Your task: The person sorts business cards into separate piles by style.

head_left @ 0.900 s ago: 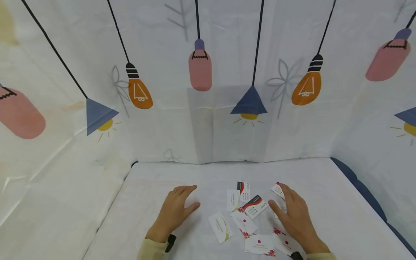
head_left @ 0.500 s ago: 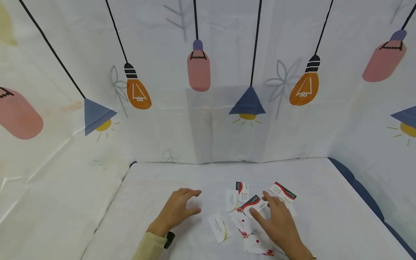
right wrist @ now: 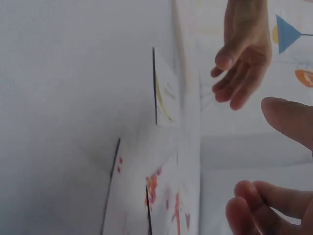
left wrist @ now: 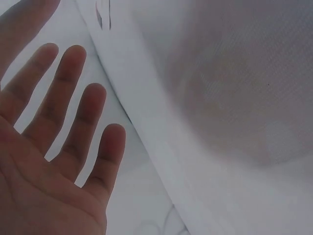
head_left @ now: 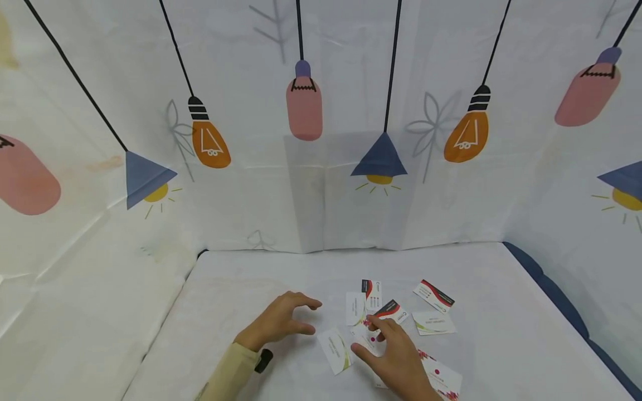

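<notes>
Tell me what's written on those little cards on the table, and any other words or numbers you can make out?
No text can be read anywhere.
Business cards: lines of print and small logos show, all too small and blurred to read.
Card with the green swoosh: tiny print, unreadable.
Backdrop cloth: only drawn lamps and bulbs, no words.
Wrist views: cards blurred, nothing legible.

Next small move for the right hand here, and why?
Probably lower the right hand onto the overlapping cards beneath its fingertips and pinch one: its fingers hover spread over that cluster, holding nothing, while the left hand stays open beside it, clear of the cards.
</notes>
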`<state>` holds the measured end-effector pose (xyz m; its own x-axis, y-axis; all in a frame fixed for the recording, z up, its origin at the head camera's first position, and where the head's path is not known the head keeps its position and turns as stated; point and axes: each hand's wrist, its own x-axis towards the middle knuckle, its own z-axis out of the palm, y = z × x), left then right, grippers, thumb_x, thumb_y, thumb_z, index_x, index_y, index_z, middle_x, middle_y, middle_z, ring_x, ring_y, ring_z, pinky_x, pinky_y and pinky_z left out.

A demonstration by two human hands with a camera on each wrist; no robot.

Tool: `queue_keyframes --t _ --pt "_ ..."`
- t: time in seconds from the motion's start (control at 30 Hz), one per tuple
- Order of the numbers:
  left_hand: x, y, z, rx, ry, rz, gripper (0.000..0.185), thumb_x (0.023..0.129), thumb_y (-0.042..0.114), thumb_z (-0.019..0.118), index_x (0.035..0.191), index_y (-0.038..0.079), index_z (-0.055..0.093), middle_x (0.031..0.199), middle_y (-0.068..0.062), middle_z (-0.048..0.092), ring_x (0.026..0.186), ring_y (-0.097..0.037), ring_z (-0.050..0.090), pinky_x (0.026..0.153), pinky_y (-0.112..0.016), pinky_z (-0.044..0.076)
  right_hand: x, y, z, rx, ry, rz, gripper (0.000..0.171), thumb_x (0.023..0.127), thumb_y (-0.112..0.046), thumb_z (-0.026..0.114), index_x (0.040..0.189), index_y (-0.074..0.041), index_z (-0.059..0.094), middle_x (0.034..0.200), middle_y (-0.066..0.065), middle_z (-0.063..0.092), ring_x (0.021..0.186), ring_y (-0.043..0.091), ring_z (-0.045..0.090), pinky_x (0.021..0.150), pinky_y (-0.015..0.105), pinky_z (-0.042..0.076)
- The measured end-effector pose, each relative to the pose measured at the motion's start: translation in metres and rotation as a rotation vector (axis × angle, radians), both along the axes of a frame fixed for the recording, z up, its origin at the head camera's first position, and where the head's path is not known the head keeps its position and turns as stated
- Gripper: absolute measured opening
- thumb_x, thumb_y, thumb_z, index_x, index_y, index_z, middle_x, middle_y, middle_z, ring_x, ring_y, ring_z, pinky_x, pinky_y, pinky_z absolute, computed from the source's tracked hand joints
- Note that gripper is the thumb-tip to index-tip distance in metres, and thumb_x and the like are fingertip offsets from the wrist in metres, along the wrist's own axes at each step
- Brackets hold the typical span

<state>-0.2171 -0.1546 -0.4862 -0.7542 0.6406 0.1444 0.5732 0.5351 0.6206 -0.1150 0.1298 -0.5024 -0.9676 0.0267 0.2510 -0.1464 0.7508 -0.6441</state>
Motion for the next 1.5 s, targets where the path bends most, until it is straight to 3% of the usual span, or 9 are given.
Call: queue_keyframes --t 0.2,0.33,0.63,1.03,1.33,1.5 --pt "-0.005 0.006 -0.003 -0.026 -0.057 -0.042 0.053 0.079 0.023 0.088 0.129 0.015 0.07 0.122 0.007 0.069 0.113 -0.019 0.059 0.097 -0.042 0.048 0.002 -0.009 -0.008 0.043 -0.061 0.032 0.064 0.073 -0.052 0.087 0.126 -0.019 0.071 0.096 -0.015 0.061 0.08 0.003 0.05 0.068 0.024 0.045" --pt "-0.008 0.011 -0.007 -0.065 -0.073 -0.061 0.052 0.079 0.024 0.088 0.128 0.017 0.071 0.119 0.007 0.07 0.106 -0.019 0.059 0.09 -0.034 0.047 0.004 -0.016 -0.013 0.1 -0.058 0.047 0.065 0.072 -0.061 0.084 0.121 -0.019 0.072 0.093 -0.015 0.059 0.074 0.003 0.046 0.065 0.024 0.042" --pt "-0.013 0.021 -0.009 -0.138 -0.065 -0.138 0.051 0.077 0.026 0.09 0.125 0.021 0.074 0.11 0.01 0.071 0.098 -0.012 0.058 0.084 -0.025 0.044 0.01 -0.027 -0.021 0.196 -0.022 0.049 0.07 0.069 -0.071 0.08 0.112 -0.016 0.075 0.089 -0.013 0.058 0.081 0.007 0.054 0.077 0.039 0.052" --pt "-0.015 0.032 -0.015 -0.217 -0.02 -0.207 0.053 0.074 0.032 0.091 0.124 0.027 0.074 0.095 0.015 0.065 0.084 -0.008 0.053 0.079 -0.022 0.037 0.007 -0.034 -0.017 0.233 -0.183 0.066 0.066 0.068 -0.063 0.085 0.108 -0.011 0.075 0.079 -0.011 0.05 0.074 0.012 0.047 0.072 0.038 0.048" --pt "-0.018 0.036 -0.019 -0.268 0.002 -0.22 0.051 0.072 0.033 0.092 0.121 0.03 0.076 0.088 0.015 0.062 0.08 -0.005 0.049 0.075 -0.021 0.036 0.006 -0.035 -0.016 0.243 -0.16 0.098 0.061 0.068 -0.058 0.086 0.105 -0.011 0.075 0.079 -0.011 0.05 0.072 0.011 0.045 0.069 0.037 0.045" --pt "-0.017 0.038 -0.018 -0.278 -0.007 -0.209 0.048 0.073 0.034 0.091 0.118 0.029 0.077 0.089 0.017 0.062 0.081 -0.005 0.049 0.076 -0.022 0.036 0.004 -0.037 -0.016 0.247 -0.196 0.093 0.058 0.068 -0.054 0.088 0.105 -0.01 0.075 0.077 -0.01 0.048 0.069 0.012 0.043 0.066 0.036 0.041"
